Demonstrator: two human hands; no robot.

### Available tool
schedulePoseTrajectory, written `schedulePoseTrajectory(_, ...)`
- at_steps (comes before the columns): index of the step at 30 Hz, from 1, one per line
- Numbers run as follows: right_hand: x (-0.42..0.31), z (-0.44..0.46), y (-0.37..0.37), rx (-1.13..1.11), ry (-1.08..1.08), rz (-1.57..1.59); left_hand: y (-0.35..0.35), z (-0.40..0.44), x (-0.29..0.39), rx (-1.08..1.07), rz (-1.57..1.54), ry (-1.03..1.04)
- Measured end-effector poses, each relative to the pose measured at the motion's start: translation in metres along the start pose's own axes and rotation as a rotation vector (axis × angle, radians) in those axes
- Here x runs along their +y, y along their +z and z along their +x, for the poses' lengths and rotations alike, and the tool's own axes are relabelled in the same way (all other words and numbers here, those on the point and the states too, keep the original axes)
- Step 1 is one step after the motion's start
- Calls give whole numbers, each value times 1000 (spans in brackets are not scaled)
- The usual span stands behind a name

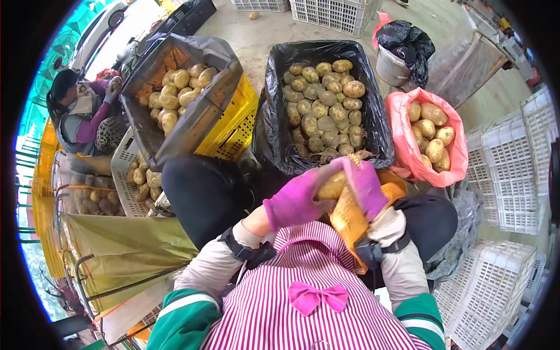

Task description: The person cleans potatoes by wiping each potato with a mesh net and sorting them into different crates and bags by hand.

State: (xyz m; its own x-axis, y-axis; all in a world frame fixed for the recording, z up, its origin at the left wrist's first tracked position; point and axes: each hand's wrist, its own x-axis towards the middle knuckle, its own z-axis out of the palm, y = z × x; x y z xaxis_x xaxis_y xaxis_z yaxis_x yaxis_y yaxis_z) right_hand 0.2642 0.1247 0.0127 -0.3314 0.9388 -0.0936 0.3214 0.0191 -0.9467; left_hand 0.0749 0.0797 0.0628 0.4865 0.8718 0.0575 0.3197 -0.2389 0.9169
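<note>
In the head view, my left hand (294,200) wears a pink-purple glove and is closed around a potato (332,185) above my lap. My right hand (367,189), in a matching glove, curls over the other side of that potato. Orange mesh netting (348,221) hangs from beneath my right hand to my lap, and a yellowish bit shows by its fingertips. Motion blurs the right fingers a little. Just beyond my hands stands a crate lined with black plastic (379,131), full of soil-covered potatoes (326,108).
A grey-lined crate (216,114) of cleaner potatoes rests on a yellow crate (233,125) at left. To the right stand a pink bag (399,140) of potatoes, a bucket (392,65) and stacked white crates (493,286). Another person (81,111) sits at far left.
</note>
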Motion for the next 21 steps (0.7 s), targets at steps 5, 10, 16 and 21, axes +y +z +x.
schedulePoseTrajectory(5, -30, -9, 24, 206, -359, -364, 10, -14, -18, 55, -298, -263)
schedulePoseTrajectory(10, -2, -2, -16, -287, -415, -486, 9, -18, -7, -44, -281, -56)
schedulePoseTrajectory(16, -33, -20, 10, 213, 0, 407, -23, -11, 2, 133, -750, -217)
schedulePoseTrajectory(21, -59, -26, 14, 336, -764, -618, -14, -12, 5, 92, -654, -158)
